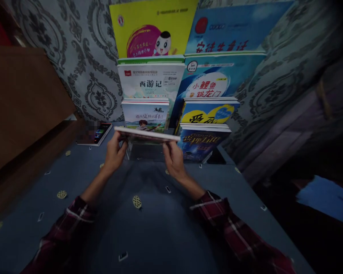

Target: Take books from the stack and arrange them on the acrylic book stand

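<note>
A thin book (147,134) is held level between my two hands, its pale edge towards me. My left hand (114,152) grips its left end, and my right hand (173,156) grips its right end. Just behind it stands a tiered book rack with books in two columns. In the left column are a light-blue book (145,114), a white book (148,82) and a yellow-green book (154,19). The right column has a dark-blue book (201,142), a yellow and blue book (208,112), a teal book (217,72) and a blue book (234,28).
A dark book (95,135) lies flat on the blue patterned tablecloth (137,236), left of the rack. A brown wooden panel (23,102) stands at the left. Patterned wallpaper (94,83) covers the wall behind. A blue cloth-like piece (326,198) lies at the right, beyond the table edge.
</note>
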### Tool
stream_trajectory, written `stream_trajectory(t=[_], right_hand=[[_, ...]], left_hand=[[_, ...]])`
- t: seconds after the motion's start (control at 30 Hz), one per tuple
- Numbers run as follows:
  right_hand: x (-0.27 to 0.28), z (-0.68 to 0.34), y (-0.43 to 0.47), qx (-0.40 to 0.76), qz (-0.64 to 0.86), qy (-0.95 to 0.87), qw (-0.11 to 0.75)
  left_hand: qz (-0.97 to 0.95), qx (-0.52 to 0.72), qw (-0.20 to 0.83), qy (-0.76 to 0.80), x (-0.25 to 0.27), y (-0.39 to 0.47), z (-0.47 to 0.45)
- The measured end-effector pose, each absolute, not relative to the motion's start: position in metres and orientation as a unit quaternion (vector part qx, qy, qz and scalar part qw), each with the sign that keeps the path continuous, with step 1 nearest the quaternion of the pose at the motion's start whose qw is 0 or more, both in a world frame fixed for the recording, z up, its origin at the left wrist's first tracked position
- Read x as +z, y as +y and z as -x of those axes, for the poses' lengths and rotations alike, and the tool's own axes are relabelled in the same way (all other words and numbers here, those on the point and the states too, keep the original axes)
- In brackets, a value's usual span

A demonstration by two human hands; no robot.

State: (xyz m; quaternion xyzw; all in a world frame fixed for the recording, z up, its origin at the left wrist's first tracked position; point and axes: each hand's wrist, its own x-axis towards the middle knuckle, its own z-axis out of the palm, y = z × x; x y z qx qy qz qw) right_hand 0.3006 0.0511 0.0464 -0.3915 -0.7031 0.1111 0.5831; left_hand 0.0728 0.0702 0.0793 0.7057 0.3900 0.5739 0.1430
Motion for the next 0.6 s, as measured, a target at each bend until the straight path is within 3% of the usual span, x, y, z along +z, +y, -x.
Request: stream_trajectory(t=[0.27,0.6], right_hand=[[0.053,-0.298,0.072,0.131,0.422,-0.681,0.584],[0.049,-0.299,0.078,0.067,0.439,-0.686,0.576]], left_hand=[[-0.697,0.566,0.125,0.423,0.076,0.088,-0.075],[-0.722,0.514,0.067,0.458,0.08,0.086,-0.071]])
